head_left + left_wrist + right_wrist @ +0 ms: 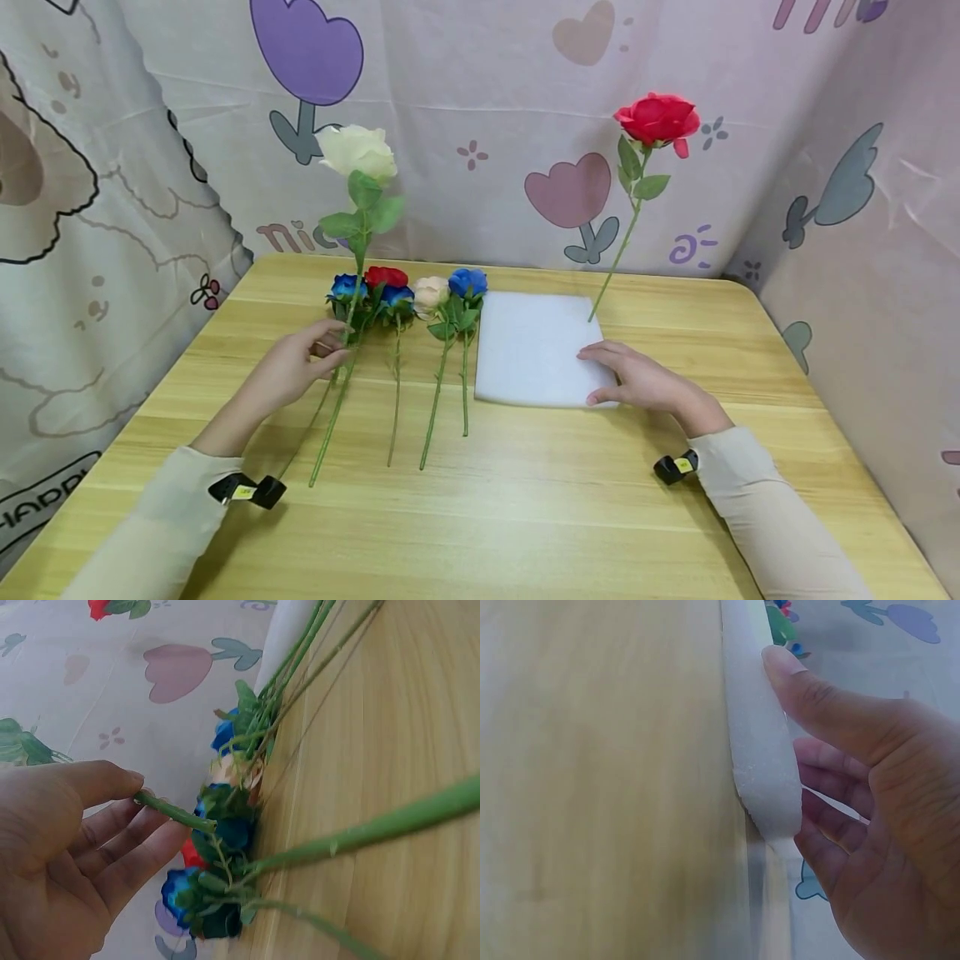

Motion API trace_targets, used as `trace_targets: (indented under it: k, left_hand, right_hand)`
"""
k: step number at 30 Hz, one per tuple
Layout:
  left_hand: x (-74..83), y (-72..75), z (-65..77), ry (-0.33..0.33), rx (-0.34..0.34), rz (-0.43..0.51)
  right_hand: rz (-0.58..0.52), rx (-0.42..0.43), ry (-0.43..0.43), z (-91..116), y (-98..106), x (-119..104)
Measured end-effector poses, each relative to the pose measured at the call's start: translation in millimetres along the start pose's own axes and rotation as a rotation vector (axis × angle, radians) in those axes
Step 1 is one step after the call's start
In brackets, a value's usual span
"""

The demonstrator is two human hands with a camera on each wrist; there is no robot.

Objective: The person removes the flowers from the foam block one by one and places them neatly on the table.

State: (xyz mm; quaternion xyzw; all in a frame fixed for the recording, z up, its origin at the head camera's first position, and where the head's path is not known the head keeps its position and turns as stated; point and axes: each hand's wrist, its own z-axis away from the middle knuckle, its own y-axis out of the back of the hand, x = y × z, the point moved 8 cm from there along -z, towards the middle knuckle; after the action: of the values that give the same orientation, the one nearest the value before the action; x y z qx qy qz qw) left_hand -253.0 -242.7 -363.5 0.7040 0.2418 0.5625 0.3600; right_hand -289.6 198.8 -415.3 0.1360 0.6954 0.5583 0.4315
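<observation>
My left hand [303, 362] pinches the stem of a white rose [358, 154] between thumb and fingers, holding it upright above the table. In the left wrist view the cut end of the green stem [180, 815] sticks out just past the fingertips. My right hand [645, 379] rests on the right edge of a white foam board [532, 350], its thumb near the front corner. Seen from the right wrist, the thumb touches the top of the thick foam [761, 727]. A red rose [658, 121] stands tilted in the board, its stem meeting the far right part.
Left of the board, several roses lie with stems toward me: a blue rose [347, 288], a red rose [386, 277], a cream rose [432, 296] and another blue rose [468, 283]. Behind the wooden table [487, 525] hangs a printed curtain [450, 83].
</observation>
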Motion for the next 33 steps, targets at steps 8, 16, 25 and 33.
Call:
trace_targets:
  k: [8, 16, 25, 33]
  left_hand:
    - [-17.1, 14.5, 17.3, 0.053, 0.003, -0.030]
    - [-31.2, 26.6, 30.0, 0.088, 0.009, -0.058]
    - [-49.4, 33.8, 46.8, 0.143, -0.011, -0.050]
    - [-64.1, 34.9, 60.7, 0.185, -0.050, -0.030]
  right_hand:
    - [-0.004, -0.001, -0.008, 0.4, -0.4, 0.6]
    - [-0.013, 0.011, 0.009, 0.3, 1.3, -2.6]
    - [-0.017, 0.016, 0.013, 0.9, 1.1, -1.9]
    - [-0.015, 0.008, 0.002, 1.1, -0.3, 0.1]
